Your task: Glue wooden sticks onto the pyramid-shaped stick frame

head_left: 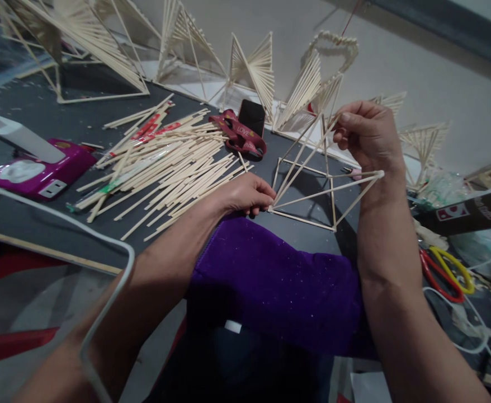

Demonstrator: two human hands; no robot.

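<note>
Head view: a stick frame is steadied by two bare hands at a dark work table.

The left hand (251,196) is curled low, its thumb and fingertips pinched at the near left corner of the stick frame (333,202). That corner is probably held so that the base is kept from sliding. The right hand (367,129) is raised, its fingers closed on the upper end of slanting sticks that rise from the same corner – whether one stick or several are gripped cannot be told. A slant seems to be kept by this hold, one end low and the other high.

The stick frame is set on the table (86,120), just in front of the body, where it can be reached by both hands. Over the lap a purple cloth (270,274) is spread, flecked with pale bits, perhaps for protection of the clothes.

Beyond the left hand, loose sticks (178,168) are heaped, presumably for easy reach. Behind them a dark phone (251,117) is laid beside a red lanyard (241,134). Fan-shaped models (254,73) are lined up along the wall – likely out of the way. At far right, scissors (442,274) with red and yellow handles are seen.
</note>
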